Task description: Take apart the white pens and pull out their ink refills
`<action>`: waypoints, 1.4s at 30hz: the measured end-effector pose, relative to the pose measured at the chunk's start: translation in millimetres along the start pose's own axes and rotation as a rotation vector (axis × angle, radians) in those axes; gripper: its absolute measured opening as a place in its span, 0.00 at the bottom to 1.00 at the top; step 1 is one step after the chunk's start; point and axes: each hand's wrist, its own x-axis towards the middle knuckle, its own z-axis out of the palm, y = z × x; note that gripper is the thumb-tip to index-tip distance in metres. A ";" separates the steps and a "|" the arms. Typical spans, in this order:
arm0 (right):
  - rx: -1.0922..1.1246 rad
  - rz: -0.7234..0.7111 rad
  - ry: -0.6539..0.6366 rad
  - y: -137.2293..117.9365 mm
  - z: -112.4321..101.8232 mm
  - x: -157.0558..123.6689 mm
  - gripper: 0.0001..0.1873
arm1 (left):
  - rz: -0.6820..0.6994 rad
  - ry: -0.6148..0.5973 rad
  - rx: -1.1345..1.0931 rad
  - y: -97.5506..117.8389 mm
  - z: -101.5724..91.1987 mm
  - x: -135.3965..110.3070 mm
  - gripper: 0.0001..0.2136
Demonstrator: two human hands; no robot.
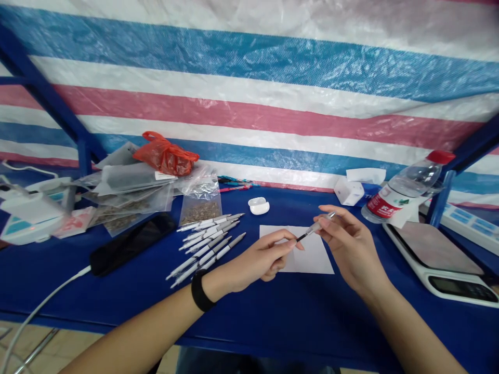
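Observation:
Between my hands, above a sheet of white paper (312,257), is a slim pen (314,227) with a pale barrel and a dark, narrow lower end. My left hand (268,255), with a black band on its wrist, pinches that dark end between thumb and fingertips. The thumb and fingers of my right hand (349,241) close around the upper barrel. Whether the dark part is a separate refill, I cannot tell. Left of the paper lies a loose group of white-and-grey pens (210,246). A small white open case (259,205) sits just behind the paper.
On the left are a black phone (132,244) with a cable, plastic bags (132,187) and a red bag (166,155). Coloured pens (237,182) lie at the back. To the right stand a water bottle (405,189), a tissue pack (366,192) and a scale (440,249).

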 end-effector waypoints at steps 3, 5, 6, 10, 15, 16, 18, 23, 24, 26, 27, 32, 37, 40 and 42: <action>0.032 -0.040 0.068 -1.6 -3.0 2.4 0.20 | 0.003 0.013 0.023 -0.2 0.0 0.2 0.13; 0.052 -0.070 0.113 -3.7 -4.3 3.7 0.19 | 0.003 0.026 0.042 -0.6 -0.8 0.3 0.13; 0.059 -0.083 0.132 -5.0 -4.6 4.4 0.19 | 0.000 0.028 0.052 -0.8 -1.3 0.4 0.14; 0.026 -0.070 0.144 -9.3 -5.3 6.6 0.20 | -0.012 0.032 0.076 -1.1 -3.6 0.3 0.15; -0.216 0.048 -0.078 -6.3 -3.9 3.9 0.22 | 0.004 0.037 0.082 -1.5 -5.5 0.3 0.14; -0.260 0.057 -0.125 -4.8 -3.1 2.5 0.22 | 0.007 0.037 0.083 -1.7 -5.9 0.2 0.14; -0.311 0.054 -0.178 -2.1 -1.2 0.0 0.21 | 0.008 0.036 0.091 -2.0 -6.4 0.0 0.14; -0.297 -0.012 -0.092 -1.9 -1.5 1.4 0.19 | 0.076 0.089 0.281 -1.5 -6.9 -0.7 0.16; -0.299 -0.018 -0.070 -2.8 -3.0 3.1 0.19 | 0.104 0.130 0.367 -1.0 -7.5 -0.5 0.16; -0.346 -0.012 -0.068 -4.0 -6.6 6.4 0.18 | 0.165 0.239 0.540 0.4 -9.9 0.4 0.15; -0.404 0.003 -0.101 -3.9 -8.2 7.4 0.18 | 0.191 0.298 0.608 1.3 -11.6 0.9 0.15; -0.907 -0.025 -0.359 8.8 -6.8 4.5 0.14 | 0.282 0.484 0.746 6.7 -18.2 2.3 0.14; -1.161 -0.087 -0.335 27.5 2.2 0.4 0.13 | 0.291 0.475 0.749 7.8 -15.6 1.0 0.14; -1.195 -0.076 -0.318 30.3 2.3 2.3 0.15 | 0.273 0.460 0.747 6.0 -14.8 1.3 0.14; -1.169 -0.083 -0.324 27.7 -0.1 4.7 0.15 | 0.262 0.456 0.750 5.2 -15.5 1.5 0.14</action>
